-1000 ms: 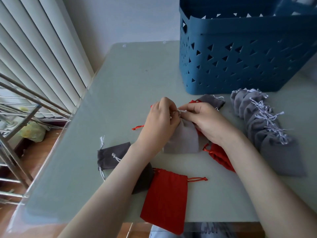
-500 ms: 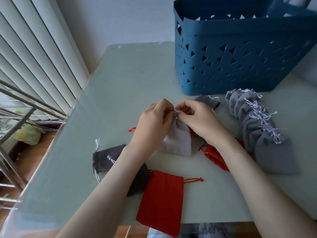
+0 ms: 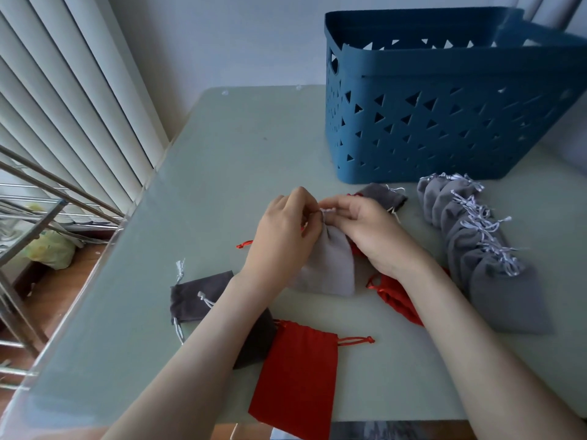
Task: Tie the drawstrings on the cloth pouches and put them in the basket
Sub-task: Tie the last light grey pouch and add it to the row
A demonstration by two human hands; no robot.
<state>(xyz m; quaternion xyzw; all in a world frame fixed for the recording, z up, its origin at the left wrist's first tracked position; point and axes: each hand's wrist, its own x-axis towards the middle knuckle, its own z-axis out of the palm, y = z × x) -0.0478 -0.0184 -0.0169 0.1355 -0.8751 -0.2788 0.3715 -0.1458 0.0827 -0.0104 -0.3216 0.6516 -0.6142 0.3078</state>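
A light grey pouch [image 3: 327, 268] lies mid-table, its gathered neck pinched between both hands. My left hand [image 3: 282, 236] and my right hand [image 3: 365, 230] each grip its white drawstring [image 3: 327, 211] at the top. A blue basket [image 3: 438, 122] with triangular holes stands at the back right. Loose pouches lie around: a dark grey pouch [image 3: 200, 296] and a red pouch [image 3: 295, 376] near the front, another red pouch [image 3: 394, 300] under my right wrist, and a dark grey pouch [image 3: 384, 195] behind my right hand.
A row of several overlapping grey pouches [image 3: 482, 249] with white strings lies at the right. White vertical blinds [image 3: 63, 106] and a metal rack [image 3: 31, 217] stand off the table's left edge. The table [image 3: 238, 147] has a glass top.
The two hands keep working the string at the pouch's neck, staying close together. The view has shifted slightly; nothing else on the table moved.
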